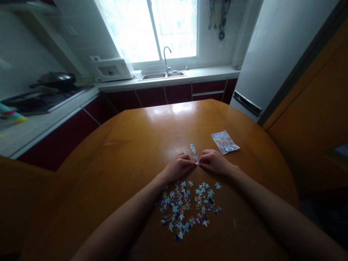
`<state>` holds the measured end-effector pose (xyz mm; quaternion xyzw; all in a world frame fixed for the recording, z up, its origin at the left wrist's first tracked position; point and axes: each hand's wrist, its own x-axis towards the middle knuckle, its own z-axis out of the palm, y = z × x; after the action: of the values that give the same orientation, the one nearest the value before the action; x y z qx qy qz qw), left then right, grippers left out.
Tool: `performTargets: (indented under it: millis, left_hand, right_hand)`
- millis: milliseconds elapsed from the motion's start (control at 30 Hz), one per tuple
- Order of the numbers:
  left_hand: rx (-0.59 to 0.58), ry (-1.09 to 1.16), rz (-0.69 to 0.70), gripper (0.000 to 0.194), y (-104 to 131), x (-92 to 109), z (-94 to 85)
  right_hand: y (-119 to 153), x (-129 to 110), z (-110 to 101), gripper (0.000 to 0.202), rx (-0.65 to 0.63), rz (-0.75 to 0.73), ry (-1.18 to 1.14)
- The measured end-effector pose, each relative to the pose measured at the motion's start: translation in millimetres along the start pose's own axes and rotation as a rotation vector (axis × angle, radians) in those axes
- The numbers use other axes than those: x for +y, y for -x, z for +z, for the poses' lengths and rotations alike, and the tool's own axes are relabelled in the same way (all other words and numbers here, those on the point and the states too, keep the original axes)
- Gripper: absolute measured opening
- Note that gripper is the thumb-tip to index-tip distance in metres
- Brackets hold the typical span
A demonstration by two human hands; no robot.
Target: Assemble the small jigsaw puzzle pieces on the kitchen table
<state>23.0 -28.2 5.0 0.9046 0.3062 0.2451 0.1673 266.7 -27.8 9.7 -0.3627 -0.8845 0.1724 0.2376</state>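
Note:
A narrow strip of joined puzzle pieces point(193, 151) lies on the wooden table point(130, 137), running away from me. At its near end, my left hand point(179, 166) pinches a small pale puzzle piece point(197, 164) from the left. My right hand point(214, 161) has its fingers closed at the same piece from the right. Both hands rest low on the table, their fingertips almost meeting. Between my forearms, nearer to me, many loose puzzle pieces point(187, 204) are scattered. A printed picture sheet point(225, 142) lies just beyond my right hand.
Past the table's far edge stands a counter with a sink point(153, 76), a faucet point(166, 59) and a microwave point(112, 69). A pan point(57, 79) sits on the stove at the left. A tall fridge point(274, 47) stands at the right.

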Motion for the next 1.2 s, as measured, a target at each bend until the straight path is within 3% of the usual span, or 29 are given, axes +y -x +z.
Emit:
performTargets:
  millis: [300,500,700,1000,1200]
  left_hand:
    - [-0.006,-0.035,0.008,0.018,-1.5,2.6,-0.7]
    - [0.002,-0.008,-0.09,0.017,-2.6,7.2,-4.7]
    - [-0.035,-0.055,-0.001,0.02,-2.3,5.9,-4.5]
    - [-0.056,-0.022,-0.009,0.022,-2.3,6.2,-5.4]
    - [0.018,0.055,-0.055,0.019,-1.5,3.8,-4.2]
  right_hand:
    - [0.0,-2.1,-2.9,0.014,-0.025,-0.003,-0.008]
    - [1.7,-1.3,-2.0,0.017,-0.023,-0.007,-0.022]
    - [1.6,-2.2,-2.6,0.017,-0.021,-0.001,-0.029]
    - [1.5,1.0,3.0,0.009,0.035,0.063,-0.095]
    - [1.1,1.6,3.7,0.006,0.027,0.077,-0.104]
